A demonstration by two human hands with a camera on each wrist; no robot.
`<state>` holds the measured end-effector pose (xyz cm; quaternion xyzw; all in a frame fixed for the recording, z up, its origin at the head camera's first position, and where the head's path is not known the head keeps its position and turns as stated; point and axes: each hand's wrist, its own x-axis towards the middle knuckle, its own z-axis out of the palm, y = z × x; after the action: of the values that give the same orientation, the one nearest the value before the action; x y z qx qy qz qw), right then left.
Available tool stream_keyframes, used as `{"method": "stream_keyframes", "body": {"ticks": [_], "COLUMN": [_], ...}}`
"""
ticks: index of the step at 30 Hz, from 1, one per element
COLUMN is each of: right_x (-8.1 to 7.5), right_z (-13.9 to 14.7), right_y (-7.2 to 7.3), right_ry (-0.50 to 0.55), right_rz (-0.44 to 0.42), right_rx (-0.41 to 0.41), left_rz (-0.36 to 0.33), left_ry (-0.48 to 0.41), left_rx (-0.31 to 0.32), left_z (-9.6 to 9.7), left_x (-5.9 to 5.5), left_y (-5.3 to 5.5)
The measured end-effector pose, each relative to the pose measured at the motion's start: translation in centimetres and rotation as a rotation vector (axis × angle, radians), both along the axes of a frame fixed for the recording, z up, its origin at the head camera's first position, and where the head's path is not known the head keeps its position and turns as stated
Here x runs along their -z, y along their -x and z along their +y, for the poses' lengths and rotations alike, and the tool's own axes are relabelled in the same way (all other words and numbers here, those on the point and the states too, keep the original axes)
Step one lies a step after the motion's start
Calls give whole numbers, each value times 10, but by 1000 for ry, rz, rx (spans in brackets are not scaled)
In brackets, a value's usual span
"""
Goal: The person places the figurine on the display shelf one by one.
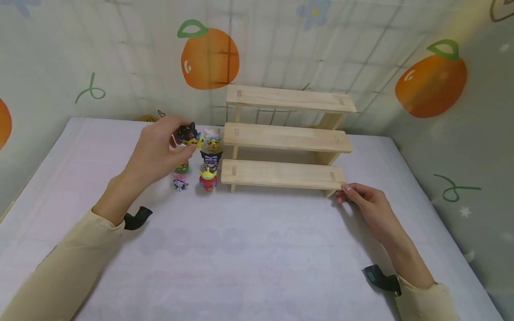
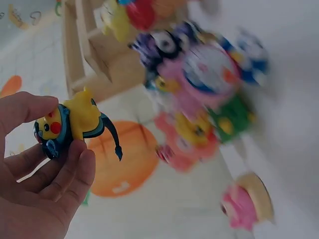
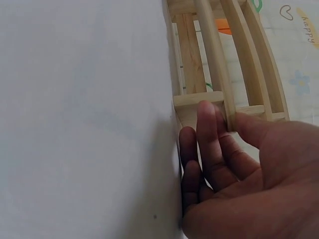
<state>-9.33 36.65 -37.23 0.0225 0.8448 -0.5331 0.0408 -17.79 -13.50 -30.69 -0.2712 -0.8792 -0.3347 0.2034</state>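
Note:
My left hand (image 1: 150, 151) holds a small yellow figurine (image 2: 82, 117) with a dark hood and dark tail, pinched between thumb and fingers. It is raised above a group of toy figurines left of the shelf. That group includes a red one with a yellow top (image 1: 208, 182), a black-and-purple one (image 1: 211, 161) and a small pink-and-white one (image 1: 180, 183). A three-tier wooden display shelf (image 1: 285, 136) stands at the back. At its right end, my right hand (image 1: 371, 211) pinches the lowest board (image 3: 217, 64) between thumb and fingers.
A white cloth covers the table (image 1: 249, 249). Behind it hangs a curtain (image 1: 132, 53) printed with oranges, with wire grid showing through. A pink figurine with a tan part (image 2: 241, 204) stands apart from the group in the left wrist view.

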Motion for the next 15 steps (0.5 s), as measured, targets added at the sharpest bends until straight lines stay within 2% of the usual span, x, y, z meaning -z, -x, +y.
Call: {"method": "stream_keyframes", "body": {"ticks": [6, 9, 15], "right_x": [0, 1, 3], "right_z": [1, 0, -2], "right_y": [-1, -1, -2], "right_ry": [-26, -16, -28], "right_rz": [16, 12, 22], "right_rx": [-3, 2, 2], "left_rz": [42, 18, -19], "left_ry": [-36, -40, -35], "left_rx": [57, 89, 94], "left_z": [32, 43, 57], "left_x": [-8, -9, -11], "left_y": [12, 15, 17]}}
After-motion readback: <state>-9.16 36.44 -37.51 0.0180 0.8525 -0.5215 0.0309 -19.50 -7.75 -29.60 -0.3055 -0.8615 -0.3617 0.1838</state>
